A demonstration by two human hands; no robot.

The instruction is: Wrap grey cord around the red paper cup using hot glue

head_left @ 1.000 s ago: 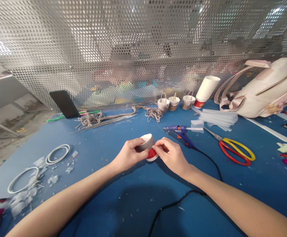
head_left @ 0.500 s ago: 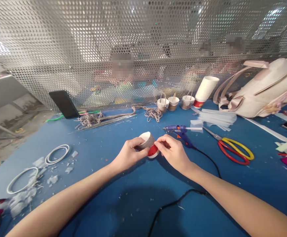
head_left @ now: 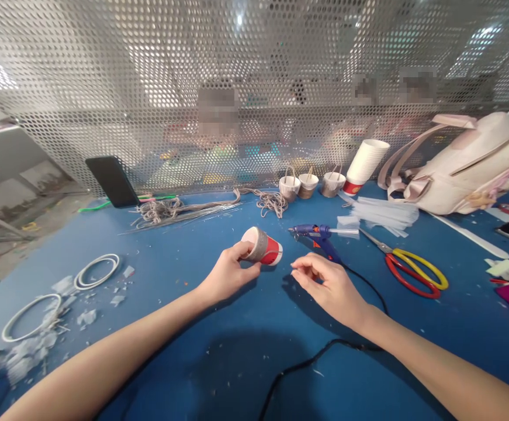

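My left hand grips a paper cup that lies tilted, its white mouth toward the left. Grey-brown cord is wrapped round the part near the rim; the rest of the cup shows red with a white base. A thin strand crosses the red part. To the right, apart from the cup, my right hand is curled with thumb and fingertips close together; whether a thin cord is between them is too small to tell. Behind that hand lies a blue glue gun on the table.
Red-and-yellow scissors and clear glue sticks lie right. At the back stand small cord-wrapped cups, stacked paper cups, cord bundles, a phone and a bag. White rings lie left. A black cable crosses the front.
My right hand has drawn away from the cup, to the right and down. The cup has tipped over in my left hand, so its base points right and more red shows.
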